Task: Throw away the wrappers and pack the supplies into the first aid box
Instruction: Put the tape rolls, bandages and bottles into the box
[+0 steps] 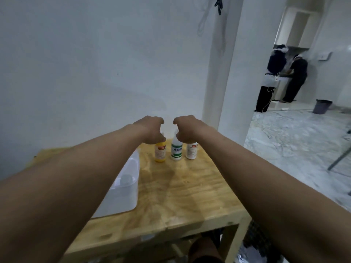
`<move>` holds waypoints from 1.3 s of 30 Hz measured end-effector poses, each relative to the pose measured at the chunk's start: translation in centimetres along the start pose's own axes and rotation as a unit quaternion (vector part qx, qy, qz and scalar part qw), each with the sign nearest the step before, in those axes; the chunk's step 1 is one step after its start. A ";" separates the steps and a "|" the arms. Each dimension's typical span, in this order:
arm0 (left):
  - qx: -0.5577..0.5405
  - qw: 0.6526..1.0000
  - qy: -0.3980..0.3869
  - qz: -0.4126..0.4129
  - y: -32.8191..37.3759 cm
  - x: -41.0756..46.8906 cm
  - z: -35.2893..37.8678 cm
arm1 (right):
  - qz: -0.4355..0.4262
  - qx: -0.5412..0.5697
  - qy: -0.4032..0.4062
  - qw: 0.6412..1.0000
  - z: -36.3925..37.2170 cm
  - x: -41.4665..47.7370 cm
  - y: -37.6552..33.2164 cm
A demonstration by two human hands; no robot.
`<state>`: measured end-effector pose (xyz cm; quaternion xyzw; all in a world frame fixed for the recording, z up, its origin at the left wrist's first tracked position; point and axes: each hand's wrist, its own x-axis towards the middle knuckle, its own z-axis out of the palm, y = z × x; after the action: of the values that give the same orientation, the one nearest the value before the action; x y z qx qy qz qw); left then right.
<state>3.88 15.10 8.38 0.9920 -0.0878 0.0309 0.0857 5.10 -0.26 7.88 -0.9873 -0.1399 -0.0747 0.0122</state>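
Observation:
Three small bottles stand in a row at the far edge of the wooden table (180, 196): a yellow bottle (160, 152), a white bottle with a green label (176, 150) and a white bottle with a red label (191, 151). Both my arms stretch out over the table. My left hand (151, 130) hovers over the yellow bottle's top and hides its cap. My right hand (188, 130) is above the other two bottles and hides the white one's cap. On both hands the fingers are curled and apart, with nothing held. A clear plastic first aid box (125, 188) sits on the left, partly behind my left forearm.
A white wall rises just behind the table, with a pillar (220, 73) at the right. Beyond it lies a marble floor where two people (284, 78) stand far off near a grey bin (322, 106). A metal leg (340, 158) slants in at the right edge.

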 end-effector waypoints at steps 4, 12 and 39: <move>0.016 1.000 -0.020 0.002 0.1 1.5 1.6 | -0.002 -0.029 -0.012 0.999 1.8 1.2 1.0; 0.014 1.000 0.024 0.010 -1.0 2.0 2.2 | -0.014 0.003 0.030 0.999 2.6 1.7 1.4; -0.001 0.993 0.102 -0.051 -5.2 -12.5 -10.5 | -0.044 0.157 0.087 0.983 -11.3 -6.0 -7.5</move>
<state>-7.93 24.09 16.88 0.9867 -0.0279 0.1274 0.0968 -4.34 4.79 18.21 -0.9558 -0.1918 -0.1378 0.1755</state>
